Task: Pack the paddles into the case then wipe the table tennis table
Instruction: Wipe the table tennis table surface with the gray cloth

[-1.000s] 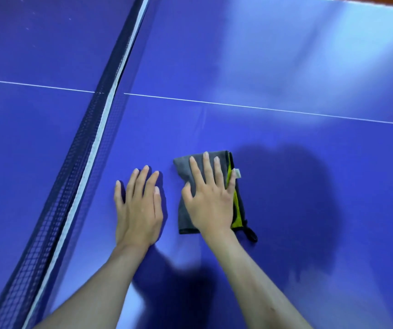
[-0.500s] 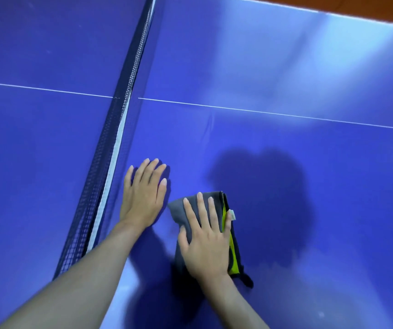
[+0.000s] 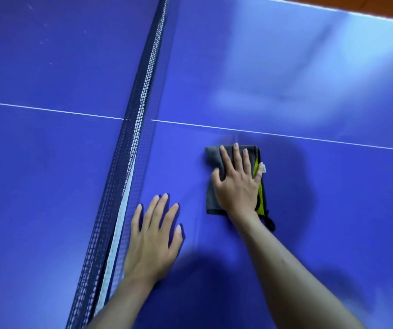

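A folded grey cloth (image 3: 211, 195) with a yellow-green inner layer lies on the blue table tennis table (image 3: 309, 198), just short of the white centre line. My right hand (image 3: 238, 184) presses flat on the cloth with straight, spread fingers. My left hand (image 3: 153, 236) rests flat on the bare table surface, to the left of the cloth and close to the net. No paddles or case are in view.
The dark net (image 3: 129, 167) with its white band runs from the top centre down to the lower left, right beside my left hand. A white centre line (image 3: 285, 135) crosses the table. The table's far edge and orange floor (image 3: 368, 5) show at the top right.
My right hand has pushed the cloth forward, away from me, towards the white line. My left hand has stayed flat on the table next to the net.
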The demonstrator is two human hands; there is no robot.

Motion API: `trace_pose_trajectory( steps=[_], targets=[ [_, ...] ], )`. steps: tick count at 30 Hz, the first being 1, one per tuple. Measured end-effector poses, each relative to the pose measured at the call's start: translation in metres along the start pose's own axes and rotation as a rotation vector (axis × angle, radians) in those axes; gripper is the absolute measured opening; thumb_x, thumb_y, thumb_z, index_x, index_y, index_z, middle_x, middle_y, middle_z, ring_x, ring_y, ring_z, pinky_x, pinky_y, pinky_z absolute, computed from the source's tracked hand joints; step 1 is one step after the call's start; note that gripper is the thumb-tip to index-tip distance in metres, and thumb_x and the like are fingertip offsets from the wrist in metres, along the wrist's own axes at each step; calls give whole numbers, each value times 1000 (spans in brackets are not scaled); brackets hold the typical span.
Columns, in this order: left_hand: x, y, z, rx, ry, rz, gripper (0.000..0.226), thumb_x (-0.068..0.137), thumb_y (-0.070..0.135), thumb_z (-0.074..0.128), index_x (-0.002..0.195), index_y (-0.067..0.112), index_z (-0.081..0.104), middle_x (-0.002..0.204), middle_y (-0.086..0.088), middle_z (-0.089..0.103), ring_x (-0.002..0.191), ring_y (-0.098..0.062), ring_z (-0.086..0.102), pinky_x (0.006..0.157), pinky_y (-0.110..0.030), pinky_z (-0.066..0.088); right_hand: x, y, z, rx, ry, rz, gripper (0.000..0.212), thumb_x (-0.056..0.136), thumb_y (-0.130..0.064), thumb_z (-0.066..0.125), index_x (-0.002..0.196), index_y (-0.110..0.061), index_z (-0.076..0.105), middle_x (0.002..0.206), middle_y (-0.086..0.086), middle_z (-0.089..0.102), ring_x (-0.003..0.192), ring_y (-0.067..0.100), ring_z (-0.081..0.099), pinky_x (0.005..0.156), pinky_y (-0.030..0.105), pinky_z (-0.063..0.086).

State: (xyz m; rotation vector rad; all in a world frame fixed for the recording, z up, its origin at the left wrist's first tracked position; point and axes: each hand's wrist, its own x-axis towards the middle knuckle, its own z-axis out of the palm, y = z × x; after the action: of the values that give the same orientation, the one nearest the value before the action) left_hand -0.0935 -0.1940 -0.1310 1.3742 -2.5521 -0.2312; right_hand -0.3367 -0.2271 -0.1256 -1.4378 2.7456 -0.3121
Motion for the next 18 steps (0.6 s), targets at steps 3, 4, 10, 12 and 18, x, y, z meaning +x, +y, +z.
trace_pose_trajectory(
  steps=[3, 4, 10, 12, 18],
  targets=[
    [1, -1, 2, -13, -3, -7, 54, 101, 41, 42, 148, 19, 54, 166, -5, 34, 155, -22, 28, 122, -58, 25, 40, -2, -2, -2, -67, 14, 68, 93, -55, 27, 160, -49, 21, 173, -11, 11, 159, 14, 9, 125, 60, 0],
    [1, -1, 3, -18, -12, -7, 54, 101, 42, 42, 149, 19, 54, 167, -4, 33, 156, -21, 27, 123, -58, 24, 53, -3, -2, 2, -75, 18, 67, 94, -55, 27, 160, -49, 20, 173, -11, 10, 159, 14, 8, 125, 60, 0],
    [0, -2, 4, 0, -12, 0, 54, 101, 44, 44, 149, 21, 53, 167, -4, 32, 156, -20, 26, 122, -56, 24, 91, -3, 4, 5, -100, -7, 65, 98, -53, 32, 161, -49, 18, 173, -13, 7, 160, 13, 4, 126, 60, -1],
    [-1, -2, 4, 3, -9, 6, 57, 100, 47, 45, 151, 22, 51, 167, -3, 32, 157, -19, 25, 123, -55, 24, 88, -2, 4, 0, -108, -18, 64, 99, -51, 32, 161, -47, 18, 173, -12, 7, 160, 13, 4, 126, 60, -2],
    [-4, -2, -1, -11, 41, 39, 63, 99, 56, 48, 152, 23, 48, 166, -4, 34, 157, -21, 23, 125, -56, 21, 24, -16, 3, 18, -79, -56, 65, 97, -48, 31, 162, -46, 19, 173, -11, 8, 160, 14, 4, 126, 59, -2]
  ],
)
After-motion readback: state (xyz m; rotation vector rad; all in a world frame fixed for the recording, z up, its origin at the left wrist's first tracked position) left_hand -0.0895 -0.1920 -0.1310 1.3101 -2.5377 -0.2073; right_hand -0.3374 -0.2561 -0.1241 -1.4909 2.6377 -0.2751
